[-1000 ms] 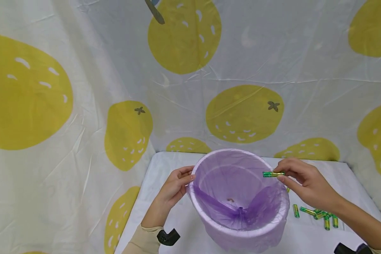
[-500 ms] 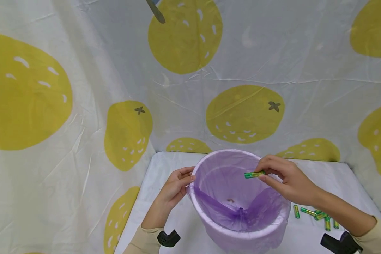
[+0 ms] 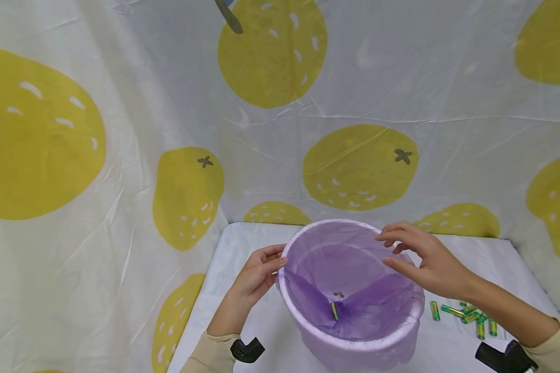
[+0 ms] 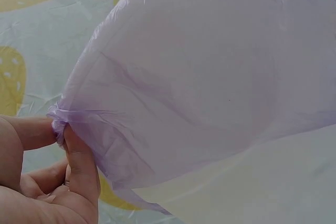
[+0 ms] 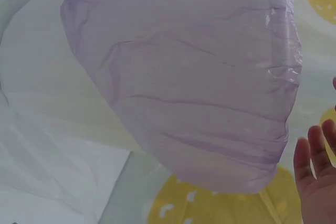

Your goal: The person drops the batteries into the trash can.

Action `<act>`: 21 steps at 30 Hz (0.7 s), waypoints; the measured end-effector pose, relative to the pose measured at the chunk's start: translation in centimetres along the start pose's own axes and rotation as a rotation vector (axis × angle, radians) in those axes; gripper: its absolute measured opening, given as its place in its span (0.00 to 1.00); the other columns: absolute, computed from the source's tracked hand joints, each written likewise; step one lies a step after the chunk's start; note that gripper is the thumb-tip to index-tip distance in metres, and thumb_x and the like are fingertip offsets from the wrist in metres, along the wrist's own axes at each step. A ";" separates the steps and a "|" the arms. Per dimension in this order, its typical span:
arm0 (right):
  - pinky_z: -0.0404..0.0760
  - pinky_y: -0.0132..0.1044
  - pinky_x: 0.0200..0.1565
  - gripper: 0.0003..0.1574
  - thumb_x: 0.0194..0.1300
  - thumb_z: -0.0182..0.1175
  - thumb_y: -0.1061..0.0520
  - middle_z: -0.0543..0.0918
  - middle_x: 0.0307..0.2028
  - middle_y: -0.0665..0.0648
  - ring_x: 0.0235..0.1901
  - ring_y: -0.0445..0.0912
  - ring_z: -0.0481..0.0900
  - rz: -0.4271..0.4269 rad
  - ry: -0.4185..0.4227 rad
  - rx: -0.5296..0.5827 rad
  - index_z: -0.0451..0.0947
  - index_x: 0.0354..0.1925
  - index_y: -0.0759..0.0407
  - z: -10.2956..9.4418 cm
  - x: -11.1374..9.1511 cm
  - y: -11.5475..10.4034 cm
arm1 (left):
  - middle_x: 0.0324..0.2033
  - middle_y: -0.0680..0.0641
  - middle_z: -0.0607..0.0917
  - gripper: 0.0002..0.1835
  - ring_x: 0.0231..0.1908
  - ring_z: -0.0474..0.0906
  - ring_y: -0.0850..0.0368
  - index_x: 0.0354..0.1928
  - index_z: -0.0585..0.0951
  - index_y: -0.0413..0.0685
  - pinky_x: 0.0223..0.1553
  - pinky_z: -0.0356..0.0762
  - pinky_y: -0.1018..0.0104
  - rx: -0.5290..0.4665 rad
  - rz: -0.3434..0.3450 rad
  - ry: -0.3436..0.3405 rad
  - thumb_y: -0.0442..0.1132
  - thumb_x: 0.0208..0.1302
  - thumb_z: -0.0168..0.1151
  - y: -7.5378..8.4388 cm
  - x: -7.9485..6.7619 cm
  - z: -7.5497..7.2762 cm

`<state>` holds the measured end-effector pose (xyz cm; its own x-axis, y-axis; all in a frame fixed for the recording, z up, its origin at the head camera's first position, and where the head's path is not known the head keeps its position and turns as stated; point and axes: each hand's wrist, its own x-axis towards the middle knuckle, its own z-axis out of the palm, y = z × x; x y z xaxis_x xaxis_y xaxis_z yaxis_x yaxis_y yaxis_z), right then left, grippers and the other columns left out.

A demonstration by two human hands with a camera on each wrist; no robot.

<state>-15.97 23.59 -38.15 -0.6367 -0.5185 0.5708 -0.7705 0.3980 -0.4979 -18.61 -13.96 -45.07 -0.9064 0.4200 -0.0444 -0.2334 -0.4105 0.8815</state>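
Observation:
A white trash bin (image 3: 354, 357) lined with a thin purple trash bag (image 3: 378, 298) stands on the table, its mouth facing me. My left hand (image 3: 256, 272) grips the left side of the rim; in the left wrist view, thumb and fingers pinch a gathered edge of the bag (image 4: 121, 140) there. Over the right side of the rim, my right hand (image 3: 424, 259) is held with thumb and fingers spread apart and nothing between them. A green and gold battery (image 3: 334, 312) lies inside on the purple bag. In the right wrist view, the right hand (image 5: 317, 182) shows beside the bag-covered rim.
Several more green and gold batteries (image 3: 480, 327) lie loosely heaped on the white-covered table (image 3: 261, 336) to the right of the bin, partly behind my right forearm. A curtain (image 3: 270, 155) printed with yellow fruit hangs behind and to the left.
My right hand moved left over the bin with a battery pinched in its fingers, then let it go. The battery dropped into the bag. My left hand stayed on the rim.

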 end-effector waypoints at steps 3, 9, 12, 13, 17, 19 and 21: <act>0.81 0.28 0.46 0.39 0.54 0.73 0.75 0.78 0.57 0.47 0.49 0.41 0.78 0.004 0.003 -0.013 0.79 0.62 0.51 -0.1 -0.5 0.3 | 0.44 0.42 0.83 0.22 0.40 0.83 0.56 0.65 0.70 0.24 0.40 0.84 0.68 0.001 0.000 -0.001 0.23 0.71 0.57 0.0 0.0 0.0; 0.81 0.26 0.46 0.40 0.53 0.73 0.75 0.79 0.58 0.50 0.49 0.41 0.79 0.017 0.020 -0.041 0.80 0.61 0.50 -0.3 -1.4 0.6 | 0.44 0.42 0.83 0.23 0.41 0.84 0.56 0.65 0.69 0.23 0.41 0.84 0.68 0.002 -0.001 0.000 0.23 0.71 0.57 -0.1 -0.1 0.0; 0.80 0.25 0.46 0.40 0.53 0.74 0.74 0.79 0.58 0.49 0.49 0.41 0.79 0.036 0.039 -0.072 0.80 0.61 0.50 -0.5 -1.7 0.7 | 0.44 0.42 0.83 0.23 0.40 0.84 0.56 0.65 0.69 0.23 0.40 0.84 0.68 0.005 -0.003 0.009 0.23 0.71 0.57 -0.1 0.0 0.0; 0.79 0.25 0.46 0.39 0.52 0.74 0.74 0.79 0.58 0.48 0.48 0.40 0.79 0.044 0.047 -0.084 0.80 0.61 0.51 -0.6 -1.9 0.7 | 0.44 0.42 0.83 0.23 0.40 0.84 0.56 0.66 0.69 0.23 0.40 0.84 0.68 0.007 -0.004 0.010 0.23 0.71 0.57 -0.1 0.0 0.0; 0.78 0.22 0.47 0.38 0.50 0.75 0.75 0.80 0.56 0.46 0.48 0.40 0.79 0.081 0.077 -0.110 0.81 0.59 0.56 -0.9 -2.6 0.8 | 0.45 0.42 0.83 0.23 0.40 0.84 0.56 0.66 0.68 0.23 0.40 0.84 0.68 0.010 -0.001 0.005 0.24 0.71 0.57 -0.1 0.0 0.0; 0.77 0.21 0.48 0.38 0.49 0.76 0.75 0.80 0.56 0.47 0.48 0.38 0.78 0.094 0.085 -0.108 0.81 0.59 0.57 -1.0 -3.1 0.9 | 0.45 0.42 0.83 0.24 0.41 0.84 0.56 0.66 0.68 0.23 0.40 0.84 0.68 0.011 -0.001 0.003 0.24 0.71 0.57 -0.1 0.0 0.0; 0.77 0.21 0.47 0.39 0.48 0.76 0.76 0.80 0.56 0.48 0.48 0.36 0.78 0.100 0.093 -0.110 0.81 0.58 0.57 -1.1 -3.6 1.1 | 0.45 0.42 0.83 0.24 0.41 0.84 0.56 0.66 0.68 0.23 0.41 0.84 0.68 0.009 -0.001 0.003 0.24 0.71 0.57 -0.1 -0.1 0.1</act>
<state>-14.57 26.73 -40.10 -0.7068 -0.4014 0.5825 -0.6984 0.5269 -0.4843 -18.49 -13.86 -45.14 -0.9072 0.4179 -0.0472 -0.2314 -0.4024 0.8857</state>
